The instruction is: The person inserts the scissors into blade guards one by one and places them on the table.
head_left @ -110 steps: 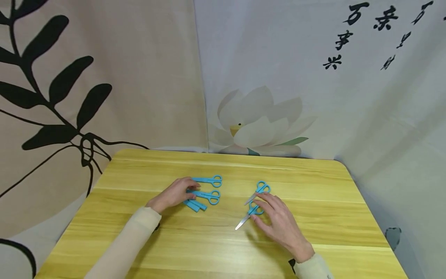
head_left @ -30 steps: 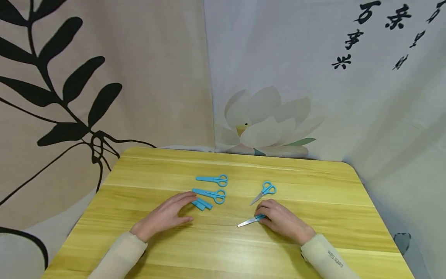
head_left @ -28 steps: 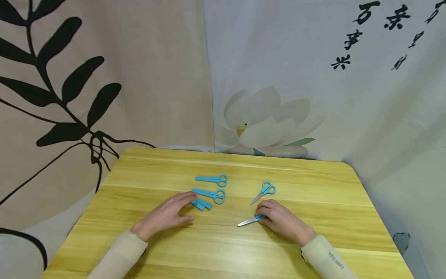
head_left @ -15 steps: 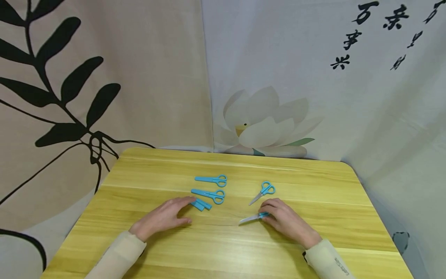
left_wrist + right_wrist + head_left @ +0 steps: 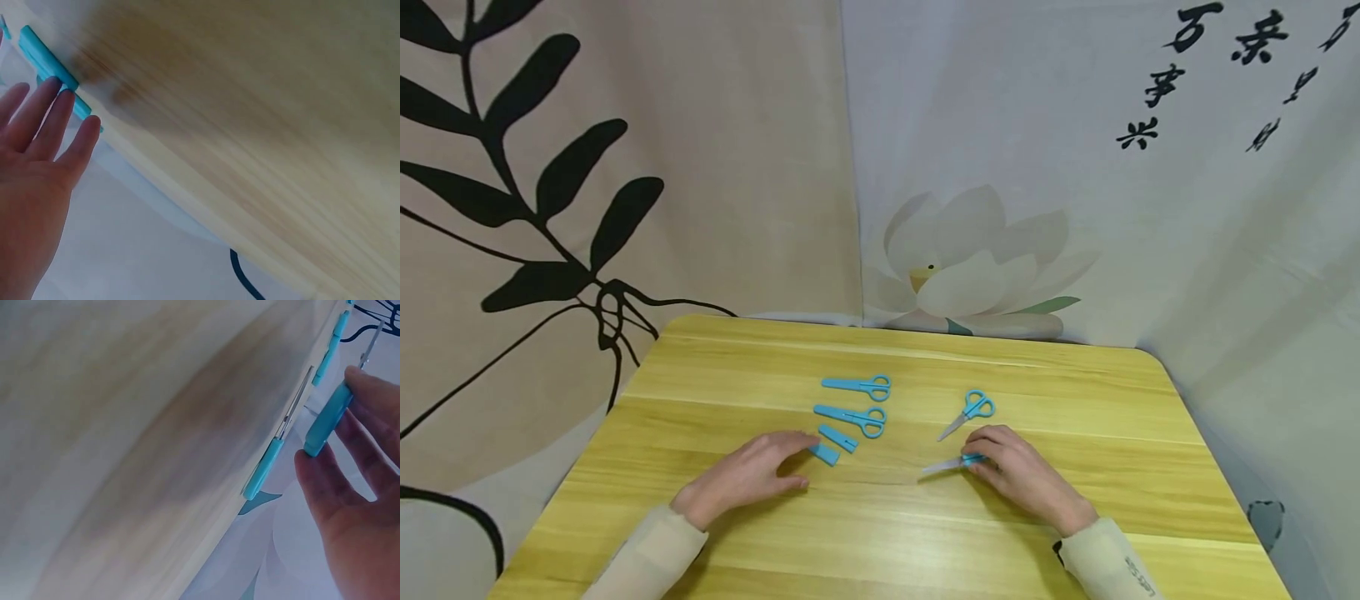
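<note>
My right hand (image 5: 1022, 479) pinches a pair of blue-handled scissors (image 5: 972, 459) by the handles, bare blades pointing left just over the table. In the right wrist view the fingers and thumb hold the handle (image 5: 328, 422) at its ends. My left hand (image 5: 737, 477) has its fingertips at the near blue blade cover (image 5: 826, 456), part of which they hide. The left wrist view shows those fingers (image 5: 53, 122) extended and spread. A second blue cover (image 5: 838, 438) lies just beyond, apart from the first.
Two pairs of scissors in blue covers, one nearer (image 5: 850, 417) and one farther (image 5: 856, 386), lie beyond the loose covers. Another uncovered pair (image 5: 976, 406) lies beyond my right hand. Printed curtains (image 5: 1000, 167) hang behind the wooden table (image 5: 737, 358).
My right hand has taken hold of the nearer uncovered scissors and raised them slightly. The left hand has left the covered scissors and drawn the near loose cover toward me, away from the other cover.
</note>
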A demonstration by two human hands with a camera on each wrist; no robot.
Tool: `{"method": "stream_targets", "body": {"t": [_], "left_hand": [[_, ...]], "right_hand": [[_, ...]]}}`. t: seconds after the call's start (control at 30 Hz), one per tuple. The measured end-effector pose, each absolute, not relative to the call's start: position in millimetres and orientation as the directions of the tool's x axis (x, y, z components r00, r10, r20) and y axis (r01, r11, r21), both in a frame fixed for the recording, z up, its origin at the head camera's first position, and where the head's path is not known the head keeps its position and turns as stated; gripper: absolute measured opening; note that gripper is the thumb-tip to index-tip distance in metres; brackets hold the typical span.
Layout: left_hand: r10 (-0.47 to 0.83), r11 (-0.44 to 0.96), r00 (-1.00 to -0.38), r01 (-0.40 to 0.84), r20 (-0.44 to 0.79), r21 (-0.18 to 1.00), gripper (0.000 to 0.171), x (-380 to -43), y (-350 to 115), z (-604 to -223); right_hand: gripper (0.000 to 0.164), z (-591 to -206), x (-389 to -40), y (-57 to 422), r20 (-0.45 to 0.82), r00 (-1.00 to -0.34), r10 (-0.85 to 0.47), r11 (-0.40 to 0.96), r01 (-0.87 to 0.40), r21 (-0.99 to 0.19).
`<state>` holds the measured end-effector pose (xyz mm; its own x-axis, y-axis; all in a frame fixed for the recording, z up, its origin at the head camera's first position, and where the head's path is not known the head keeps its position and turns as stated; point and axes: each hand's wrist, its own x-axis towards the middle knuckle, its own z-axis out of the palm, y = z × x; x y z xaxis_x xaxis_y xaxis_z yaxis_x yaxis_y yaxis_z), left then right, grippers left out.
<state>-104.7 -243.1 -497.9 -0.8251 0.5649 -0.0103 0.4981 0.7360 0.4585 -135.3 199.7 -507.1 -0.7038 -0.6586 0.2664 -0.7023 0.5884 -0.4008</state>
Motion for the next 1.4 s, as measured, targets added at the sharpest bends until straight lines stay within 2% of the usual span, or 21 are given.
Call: {"method": "stream_targets", "body": {"t": [0.27, 0.5, 0.73, 1.17, 1.4], "left_hand": [[0.557, 0.724, -0.830, 0.495, 0.016, 0.480, 0.053, -113, -238, -499], [0.608, 0.679, -0.793, 0.534, 0.021, 0.504, 0.037, -126, -233, -503], [0.631, 0.672, -0.775, 0.558, 0.018, 0.487, 0.031, -130, -229, -505], [0.639, 0.664, -0.769, 0.561, 0.015, 0.494, 0.016, -133, -227, -509], [0.645, 0.653, -0.763, 0.577, 0.039, 0.490, 0.015, -134, -225, -511]], "right_hand": [[0.017, -508, -134, 201, 0.307, -0.698, -0.647, 0.580, -0.712, -0.397], [0.018, -509, -132, 200, 0.341, -0.687, -0.642, 0.570, -0.725, -0.386], [0.022, -510, -132, 200, 0.370, -0.679, -0.634, 0.566, -0.734, -0.375], [0.019, -509, -132, 200, 0.370, -0.684, -0.628, 0.573, -0.729, -0.375], [0.018, -509, -133, 201, 0.375, -0.684, -0.626, 0.573, -0.730, -0.373]]}}
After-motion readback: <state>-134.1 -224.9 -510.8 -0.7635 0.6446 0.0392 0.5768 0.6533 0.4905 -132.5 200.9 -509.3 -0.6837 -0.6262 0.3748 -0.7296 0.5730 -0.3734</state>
